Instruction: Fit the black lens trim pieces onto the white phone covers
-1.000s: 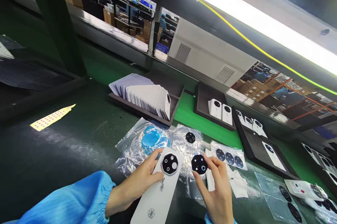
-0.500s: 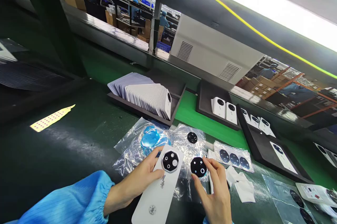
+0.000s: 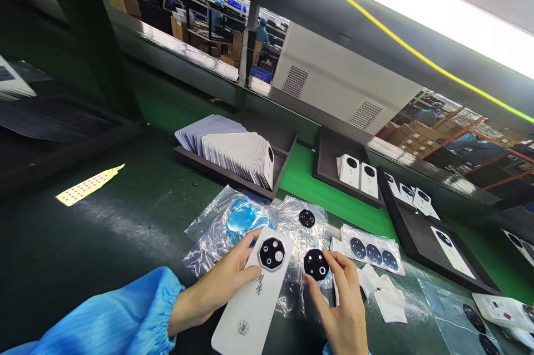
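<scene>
White rectangular phone-shaped panel (image 3: 254,307): clamped in left hand (image 3: 225,281).
Black octagonal disc (image 3: 315,264): pinched by right hand (image 3: 342,302), just beside the panel.
2 hands: apart.

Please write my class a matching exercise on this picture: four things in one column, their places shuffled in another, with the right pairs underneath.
Things
1. White rectangular panel with a black lens area
2. Black eight-sided plate with pale round spots
3. Yellow strip with reddish dots
4. Fanned-out thin white and greyish panels

Places
A. In a black tray
B. In the left hand
C. On the dark tabletop
D. In the right hand

Pairs: 1-B, 2-D, 3-C, 4-A
</scene>
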`<act>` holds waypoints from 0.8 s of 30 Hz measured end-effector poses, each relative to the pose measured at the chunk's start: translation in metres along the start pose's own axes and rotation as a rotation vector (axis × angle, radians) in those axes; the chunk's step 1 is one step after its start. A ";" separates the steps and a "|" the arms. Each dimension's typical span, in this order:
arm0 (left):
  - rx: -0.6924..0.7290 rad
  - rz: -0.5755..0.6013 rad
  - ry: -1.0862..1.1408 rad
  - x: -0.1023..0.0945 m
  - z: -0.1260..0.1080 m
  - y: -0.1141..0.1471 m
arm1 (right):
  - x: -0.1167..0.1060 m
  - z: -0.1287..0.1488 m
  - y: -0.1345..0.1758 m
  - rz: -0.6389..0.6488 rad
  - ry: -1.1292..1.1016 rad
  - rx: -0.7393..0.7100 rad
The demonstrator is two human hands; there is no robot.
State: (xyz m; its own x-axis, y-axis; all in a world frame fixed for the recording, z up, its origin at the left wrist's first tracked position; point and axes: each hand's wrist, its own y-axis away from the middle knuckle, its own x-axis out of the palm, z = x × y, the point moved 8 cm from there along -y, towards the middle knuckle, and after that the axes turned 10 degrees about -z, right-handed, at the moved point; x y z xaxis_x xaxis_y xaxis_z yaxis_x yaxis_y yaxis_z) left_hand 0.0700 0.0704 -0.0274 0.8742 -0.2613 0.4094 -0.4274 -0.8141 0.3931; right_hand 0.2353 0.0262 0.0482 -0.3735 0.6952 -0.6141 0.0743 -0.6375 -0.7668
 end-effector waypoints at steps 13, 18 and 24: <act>0.006 0.001 -0.010 0.000 -0.002 0.002 | 0.000 -0.002 0.002 -0.014 -0.024 0.012; 0.001 -0.001 -0.019 -0.001 -0.001 0.001 | 0.003 -0.002 0.004 0.062 -0.031 -0.019; -0.002 0.002 0.013 -0.001 0.001 0.001 | 0.006 0.016 -0.003 0.035 -0.092 0.008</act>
State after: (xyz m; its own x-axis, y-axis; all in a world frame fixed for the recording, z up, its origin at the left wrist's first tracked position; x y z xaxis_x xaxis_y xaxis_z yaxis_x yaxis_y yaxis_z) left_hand 0.0690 0.0693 -0.0285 0.8701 -0.2561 0.4211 -0.4298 -0.8123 0.3942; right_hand 0.2182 0.0271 0.0491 -0.4542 0.6391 -0.6207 0.0815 -0.6640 -0.7433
